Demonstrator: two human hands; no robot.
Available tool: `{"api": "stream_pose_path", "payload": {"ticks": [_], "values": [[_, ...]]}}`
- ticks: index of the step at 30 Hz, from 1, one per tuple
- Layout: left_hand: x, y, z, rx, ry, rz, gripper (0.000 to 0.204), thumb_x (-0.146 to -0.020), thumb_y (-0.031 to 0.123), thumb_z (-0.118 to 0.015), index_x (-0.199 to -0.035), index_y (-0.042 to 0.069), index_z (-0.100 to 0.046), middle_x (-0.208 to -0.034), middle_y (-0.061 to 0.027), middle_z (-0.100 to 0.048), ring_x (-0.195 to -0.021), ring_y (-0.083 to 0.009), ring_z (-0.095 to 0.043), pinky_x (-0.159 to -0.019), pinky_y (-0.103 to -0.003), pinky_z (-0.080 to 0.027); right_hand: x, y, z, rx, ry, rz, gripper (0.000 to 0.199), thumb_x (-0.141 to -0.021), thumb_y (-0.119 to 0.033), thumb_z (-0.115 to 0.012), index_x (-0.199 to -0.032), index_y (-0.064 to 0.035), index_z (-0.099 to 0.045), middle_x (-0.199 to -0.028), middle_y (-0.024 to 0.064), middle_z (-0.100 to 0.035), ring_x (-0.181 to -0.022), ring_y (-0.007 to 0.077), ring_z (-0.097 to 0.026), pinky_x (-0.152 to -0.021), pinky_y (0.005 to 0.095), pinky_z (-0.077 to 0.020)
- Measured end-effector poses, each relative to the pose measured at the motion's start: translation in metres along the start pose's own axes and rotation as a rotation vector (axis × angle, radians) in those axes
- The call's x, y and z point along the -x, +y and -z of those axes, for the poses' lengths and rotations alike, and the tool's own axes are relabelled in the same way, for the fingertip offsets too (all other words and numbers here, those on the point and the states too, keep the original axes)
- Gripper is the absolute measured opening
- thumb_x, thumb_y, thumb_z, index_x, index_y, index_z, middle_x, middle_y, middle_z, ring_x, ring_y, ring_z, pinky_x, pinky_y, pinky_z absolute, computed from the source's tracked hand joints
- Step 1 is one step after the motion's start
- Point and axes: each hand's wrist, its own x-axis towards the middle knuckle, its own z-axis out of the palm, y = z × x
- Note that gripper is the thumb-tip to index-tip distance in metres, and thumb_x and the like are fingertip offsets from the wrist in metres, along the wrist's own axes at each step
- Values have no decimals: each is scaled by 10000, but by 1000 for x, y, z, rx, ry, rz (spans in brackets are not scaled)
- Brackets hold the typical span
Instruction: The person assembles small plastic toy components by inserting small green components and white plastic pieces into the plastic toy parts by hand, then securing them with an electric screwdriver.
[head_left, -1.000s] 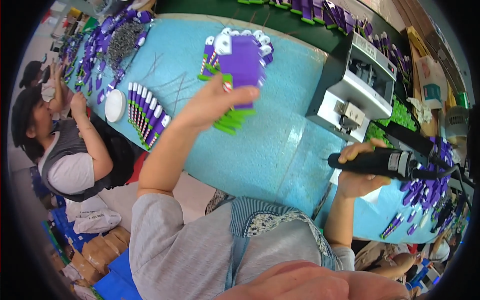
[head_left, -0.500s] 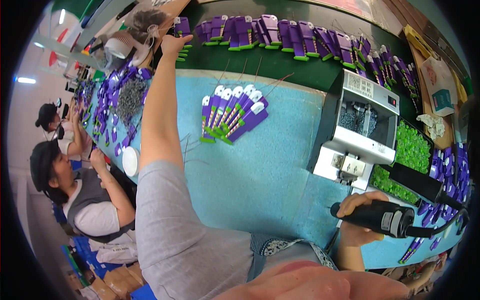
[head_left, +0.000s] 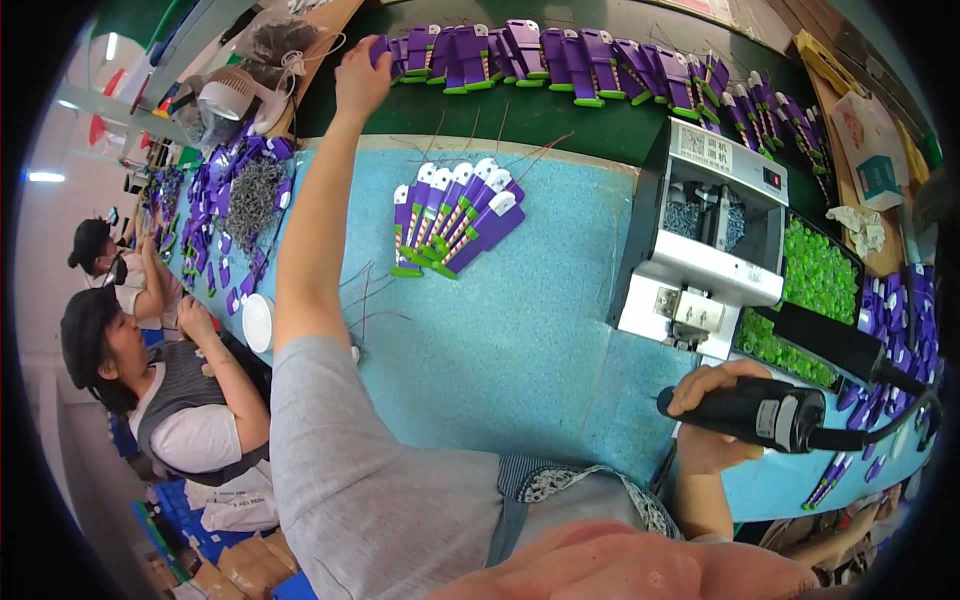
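Co-worker (head_left: 205,400) seated by the desk's (head_left: 500,350) left edge. On the desk near that edge: heap of small grey metal parts (head_left: 257,203) among loose purple pieces; nearer, a round white lid (head_left: 258,322). Left hand (head_left: 362,82) extended past the far edge, fingers at the left end of the row of purple plastic pieces (head_left: 525,52), which lies along the green strip (head_left: 440,118); cannot tell whether the fingers are closed on a piece. Fan of purple plastic pieces (head_left: 487,235) on the desk toward the far edge: white ends away from the wearer, green ends near, thin wires trailing beyond. Toward the right, screw feeder (head_left: 725,268), silver and black. Right hand (head_left: 706,452), just nearer than the feeder, wrapped around a black electric screwdriver (head_left: 745,410), tip leftward. Beside the feeder, tray of translucent green parts (head_left: 820,275)
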Motion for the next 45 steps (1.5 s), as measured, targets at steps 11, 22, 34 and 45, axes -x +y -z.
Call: {"api": "stream_pose_path", "payload": {"ticks": [11, 22, 34, 45], "values": [[217, 174, 82, 107, -268, -153, 329, -646, 234, -802, -808, 91, -554, -823, -67, -520, -808, -271, -498, -705, -383, -375, 6, 4, 3, 133, -79, 58, 907, -706, -807, -511, -1137, -15, -407, -672, 68, -535, -549, 144, -519, -493, 247, -425], [207, 202, 64, 183, -293, 166, 344, -663, 250, -808, -834, 59, -578, -890, -107, -619, -857, -310, -580, -746, -441, -417, 8, 7, 4, 136, -104, 127, 897, -723, -806, -487, -1133, -11, -420, -681, 66, -537, -553, 132, -517, -512, 234, -422], [198, 198, 60, -42, -79, 97, 701, -623, 321, -836, -1142, -6, -496, -1066, -208, -547, -941, -378, -539, -792, -444, -449, 8, 6, 8, 111, -116, 113, 883, -737, -785, -501, -1153, -11, -417, -691, 65, -529, -558, 132, -519, -521, 232, -423], [291, 238, 116, 373, -606, 75, 427, -669, 247, -761, -889, -27, -517, -863, -209, -564, -825, -386, -567, -714, -453, -465, 6, 11, 16, 80, -126, 118, 904, -744, -818, -424, -1177, -25, -410, -723, 82, -533, -582, 158, -525, -560, 266, -435]]}}
